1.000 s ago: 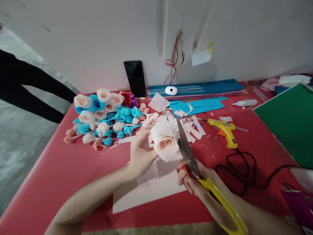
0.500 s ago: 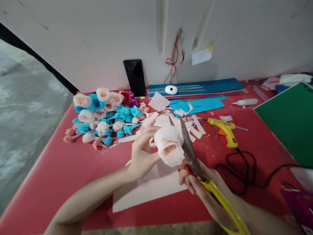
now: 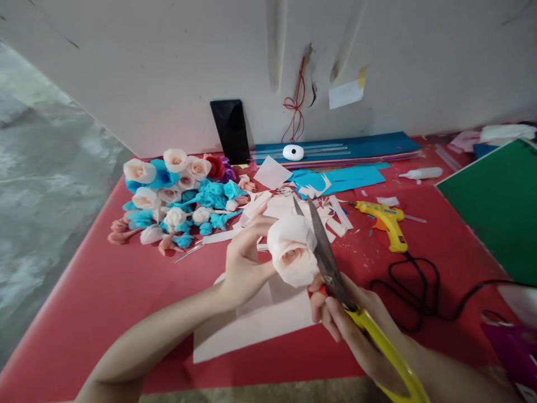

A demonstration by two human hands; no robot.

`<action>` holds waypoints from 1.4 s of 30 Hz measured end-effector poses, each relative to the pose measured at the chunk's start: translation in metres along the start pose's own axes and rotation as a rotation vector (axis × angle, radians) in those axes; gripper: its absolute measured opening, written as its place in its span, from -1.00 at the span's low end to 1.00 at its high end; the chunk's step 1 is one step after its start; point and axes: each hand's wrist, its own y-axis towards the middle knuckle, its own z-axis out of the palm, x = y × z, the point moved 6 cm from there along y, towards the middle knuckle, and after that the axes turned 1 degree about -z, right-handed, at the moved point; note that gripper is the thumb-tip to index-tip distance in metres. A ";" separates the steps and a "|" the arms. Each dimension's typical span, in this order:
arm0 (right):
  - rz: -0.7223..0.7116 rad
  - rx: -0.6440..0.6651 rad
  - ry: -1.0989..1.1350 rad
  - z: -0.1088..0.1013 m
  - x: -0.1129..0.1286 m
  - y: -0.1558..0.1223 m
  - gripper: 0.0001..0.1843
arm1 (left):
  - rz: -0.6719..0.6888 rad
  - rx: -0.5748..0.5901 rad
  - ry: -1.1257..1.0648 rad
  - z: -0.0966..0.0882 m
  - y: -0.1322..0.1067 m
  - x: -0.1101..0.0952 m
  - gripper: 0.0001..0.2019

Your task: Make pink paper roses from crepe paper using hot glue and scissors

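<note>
A pale cream paper rose (image 3: 292,251) is held up over the table by my left hand (image 3: 247,268), which is closed on it from the left side. My right hand (image 3: 344,313) grips a pair of scissors (image 3: 329,263) with yellow and orange handles. The scissor blades are slightly apart, pointing away from me along the right side of the flower. Whether the blades touch the petals I cannot tell. Beneath both hands lies a sheet of pale paper (image 3: 251,338).
Many paper flowers (image 3: 176,196) are heaped at the left. Paper scraps (image 3: 335,218) lie behind the rose. On the right are a yellow glue gun (image 3: 390,224) with a looping black cord, a white glue bottle (image 3: 423,173) and a green board (image 3: 495,212). A phone (image 3: 231,131) leans on the wall.
The rose and the scissors have shifted very slightly to the right. Both hands keep their grip.
</note>
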 end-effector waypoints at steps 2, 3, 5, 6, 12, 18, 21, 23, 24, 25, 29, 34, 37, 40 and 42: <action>0.003 0.012 0.009 -0.001 0.000 0.000 -0.74 | 0.008 -0.004 0.019 0.000 0.001 -0.001 -0.76; 0.002 0.019 0.016 -0.001 0.001 0.000 -0.76 | 0.012 -0.004 0.028 0.001 0.002 -0.002 -0.77; 0.000 0.030 0.017 -0.002 0.002 -0.001 -0.76 | 0.010 -0.003 0.047 0.001 0.003 -0.003 -0.77; -0.003 0.034 0.007 -0.003 0.003 -0.001 -0.76 | 0.009 -0.002 0.057 0.001 0.003 -0.004 -0.77; -0.049 0.021 -0.043 -0.007 0.010 0.001 -0.78 | -0.009 -0.011 0.074 0.000 0.004 -0.005 -0.80; -0.057 -0.035 0.005 -0.007 0.005 -0.001 -0.85 | -0.002 -0.011 0.069 0.000 0.005 -0.004 -0.81; -0.045 -0.101 0.043 -0.008 0.000 -0.004 -0.85 | 0.008 -0.010 0.055 0.000 0.006 -0.005 -0.81; -0.048 -0.080 0.069 -0.006 0.001 -0.004 -0.85 | 0.005 -0.020 0.056 0.000 0.006 -0.007 -0.81; -0.038 -0.071 0.094 -0.005 0.002 -0.004 -0.85 | 0.000 -0.029 0.065 -0.001 0.007 -0.007 -0.81; -0.027 -0.068 0.125 -0.004 0.003 -0.003 -0.85 | -0.002 -0.038 0.077 -0.001 0.007 -0.008 -0.81; 0.016 -0.120 0.239 -0.004 0.004 -0.001 -0.80 | 0.013 -0.089 0.117 -0.006 0.012 -0.011 -0.84; 0.063 -0.103 0.237 -0.001 0.004 -0.002 -0.81 | -0.018 -0.161 0.142 -0.015 0.014 -0.006 -0.89; 0.078 -0.111 0.138 -0.004 0.008 -0.002 -0.83 | -0.013 -0.137 0.142 -0.015 0.014 -0.004 -0.88; 0.079 -0.069 0.103 -0.003 0.007 -0.001 -0.81 | -0.015 -0.092 0.128 -0.012 0.012 -0.004 -0.83; 0.080 -0.058 0.092 -0.002 0.005 -0.001 -0.79 | 0.001 -0.068 0.129 -0.010 0.011 -0.005 -0.80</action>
